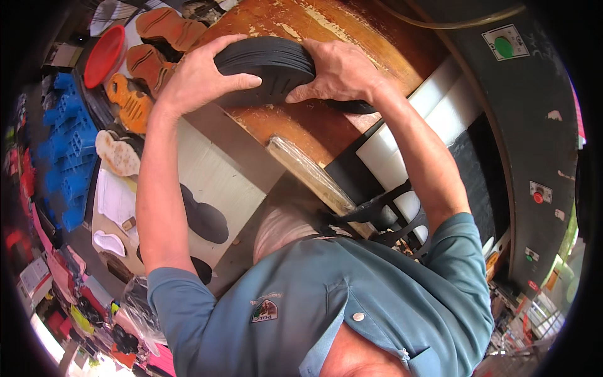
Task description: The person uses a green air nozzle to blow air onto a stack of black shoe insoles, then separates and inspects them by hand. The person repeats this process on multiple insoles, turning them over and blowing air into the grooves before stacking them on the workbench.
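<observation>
Both hands cover the ends of a stack of black soles point(267, 66) on the wooden counter point(326, 125); its underside is hidden. The right forearm point(414, 151) hides part of a black piece point(352, 107) behind it. Items at the lower left blur together.

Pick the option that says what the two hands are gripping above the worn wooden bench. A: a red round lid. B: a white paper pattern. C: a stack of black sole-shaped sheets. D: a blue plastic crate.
C: the left hand and the right hand clasp a stack of black sole-shaped sheets from either side over the wooden bench; the red lid lies apart at the left.
</observation>
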`<state>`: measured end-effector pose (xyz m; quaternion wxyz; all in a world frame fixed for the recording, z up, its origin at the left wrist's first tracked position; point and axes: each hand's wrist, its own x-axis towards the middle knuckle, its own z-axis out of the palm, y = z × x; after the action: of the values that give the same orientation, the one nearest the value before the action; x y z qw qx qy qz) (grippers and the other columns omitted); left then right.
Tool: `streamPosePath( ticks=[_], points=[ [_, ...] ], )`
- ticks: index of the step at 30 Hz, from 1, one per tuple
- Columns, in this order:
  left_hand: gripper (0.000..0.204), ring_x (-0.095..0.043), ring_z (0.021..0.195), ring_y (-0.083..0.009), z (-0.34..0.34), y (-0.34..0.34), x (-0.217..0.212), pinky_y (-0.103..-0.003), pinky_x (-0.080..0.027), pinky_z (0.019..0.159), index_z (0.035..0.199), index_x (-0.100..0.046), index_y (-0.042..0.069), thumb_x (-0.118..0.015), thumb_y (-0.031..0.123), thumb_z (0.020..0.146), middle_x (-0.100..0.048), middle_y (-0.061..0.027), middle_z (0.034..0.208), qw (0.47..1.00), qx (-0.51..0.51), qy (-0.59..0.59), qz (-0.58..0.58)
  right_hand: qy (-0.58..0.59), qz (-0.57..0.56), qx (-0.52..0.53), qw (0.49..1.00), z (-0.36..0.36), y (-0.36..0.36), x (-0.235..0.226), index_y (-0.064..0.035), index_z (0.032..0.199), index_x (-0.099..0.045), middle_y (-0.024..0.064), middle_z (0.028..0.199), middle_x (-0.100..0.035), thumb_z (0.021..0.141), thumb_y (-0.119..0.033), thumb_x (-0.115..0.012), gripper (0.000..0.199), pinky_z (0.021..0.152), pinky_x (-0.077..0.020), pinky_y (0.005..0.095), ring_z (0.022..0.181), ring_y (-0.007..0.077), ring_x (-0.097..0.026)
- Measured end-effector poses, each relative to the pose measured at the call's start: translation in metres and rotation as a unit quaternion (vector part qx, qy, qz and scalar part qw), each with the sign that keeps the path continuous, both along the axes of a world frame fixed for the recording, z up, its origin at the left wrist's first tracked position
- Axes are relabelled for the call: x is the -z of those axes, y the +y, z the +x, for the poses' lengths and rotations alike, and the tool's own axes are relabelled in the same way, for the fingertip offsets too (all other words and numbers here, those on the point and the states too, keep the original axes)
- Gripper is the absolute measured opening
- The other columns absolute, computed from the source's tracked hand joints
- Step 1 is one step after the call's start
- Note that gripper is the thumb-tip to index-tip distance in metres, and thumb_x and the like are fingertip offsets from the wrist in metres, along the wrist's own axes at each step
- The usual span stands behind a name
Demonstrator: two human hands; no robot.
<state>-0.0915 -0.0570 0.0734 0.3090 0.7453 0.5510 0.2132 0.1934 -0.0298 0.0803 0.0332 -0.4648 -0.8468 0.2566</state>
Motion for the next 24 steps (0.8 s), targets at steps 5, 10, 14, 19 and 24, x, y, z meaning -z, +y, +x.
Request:
streamPosePath(
  ticks=[5,10,14,19,24],
  points=[
    [0.070,-0.067,0.128,-0.0220,-0.025,-0.067,-0.056,-0.034,-0.052,0.111,0.155,-0.060,0.000,-0.086,0.018,0.093,-0.067,-0.0149,0.142,0.963,-0.046,-0.267,0.005,0.124,-0.085,-0.061,0.987,0.004,-0.031,-0.045,0.0011,0.124,-0.076,0.0233,0.107,-0.081,0.072,-0.057,-0.097,0.081,0.097,-0.0595,0.0455,0.106,0.0367,-0.079],
    [0.073,-0.066,0.130,-0.0225,-0.012,-0.158,-0.042,-0.036,-0.051,0.115,0.160,-0.050,-0.005,-0.082,0.018,0.100,-0.068,-0.0172,0.144,0.824,-0.203,-0.519,0.103,0.205,-0.239,-0.102,0.944,-0.018,-0.077,-0.063,0.0042,0.132,-0.073,0.0209,0.115,-0.082,0.074,-0.054,-0.099,0.086,0.103,-0.0578,0.0410,0.113,0.0315,-0.078],
    [0.055,-0.068,0.127,-0.0241,-0.004,-0.207,-0.005,-0.040,-0.052,0.113,0.154,-0.057,-0.001,-0.071,0.027,0.109,-0.071,-0.0123,0.137,0.700,-0.357,-0.612,0.091,0.247,-0.391,-0.124,0.878,-0.042,-0.119,-0.047,0.0052,0.140,-0.068,0.0175,0.129,-0.078,0.078,-0.043,-0.101,0.085,0.110,-0.0541,0.0377,0.122,0.0247,-0.072],
    [0.063,-0.067,0.122,-0.0180,-0.012,-0.262,0.012,-0.034,-0.050,0.112,0.155,-0.054,-0.005,-0.077,0.026,0.105,-0.071,-0.0113,0.135,0.671,-0.375,-0.633,0.088,0.257,-0.460,-0.088,0.845,-0.073,-0.167,-0.019,0.0064,0.146,-0.064,0.0171,0.134,-0.076,0.080,-0.038,-0.100,0.087,0.114,-0.0520,0.0394,0.127,0.0257,-0.070],
    [0.099,-0.048,0.151,-0.0235,-0.029,-0.326,0.043,-0.037,-0.038,0.126,0.171,-0.027,-0.008,-0.082,0.036,0.102,-0.049,-0.0178,0.165,0.706,-0.493,-0.509,0.022,0.234,-0.588,-0.010,0.774,-0.134,-0.231,0.007,0.0056,0.143,-0.067,0.0142,0.133,-0.076,0.093,-0.020,-0.091,0.062,0.112,-0.0547,0.0383,0.126,0.0232,-0.070]
  ],
)
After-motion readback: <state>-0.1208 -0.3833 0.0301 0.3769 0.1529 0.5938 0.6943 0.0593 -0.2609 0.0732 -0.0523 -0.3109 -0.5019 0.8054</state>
